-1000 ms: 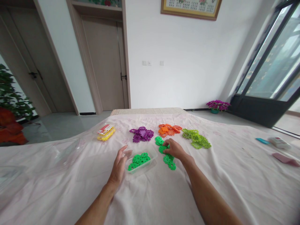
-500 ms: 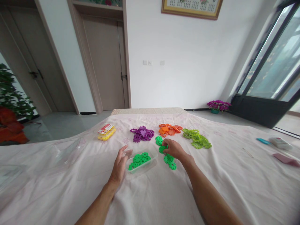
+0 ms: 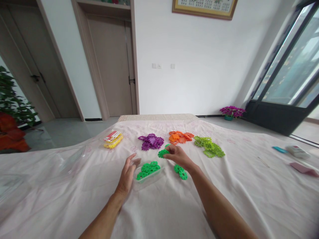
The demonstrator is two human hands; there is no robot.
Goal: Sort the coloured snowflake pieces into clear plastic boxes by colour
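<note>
A clear plastic box (image 3: 151,178) holds several green flower-shaped plastic discs (image 3: 149,169). My left hand (image 3: 128,172) rests by the box's left end with its fingers apart and curved; whether it touches the wall I cannot tell. Pinched in my right hand (image 3: 176,155) is a green disc (image 3: 163,153), raised just beyond the box's back right corner. Behind those fingers another green disc (image 3: 167,145) shows in part. Two more loose green discs (image 3: 180,172) lie on the cloth under my right wrist.
Purple pieces (image 3: 151,141), orange pieces (image 3: 179,137) and lime pieces (image 3: 209,147) lie in piles farther back. A labelled clear box of yellow pieces (image 3: 113,139) stands at the left. Clear plastic containers (image 3: 73,161) sit nearer left. A pink item (image 3: 303,168) lies at far right.
My right hand has picked up a green disc from the loose ones and carried it left, toward the box. My left hand and the box have stayed in place.
</note>
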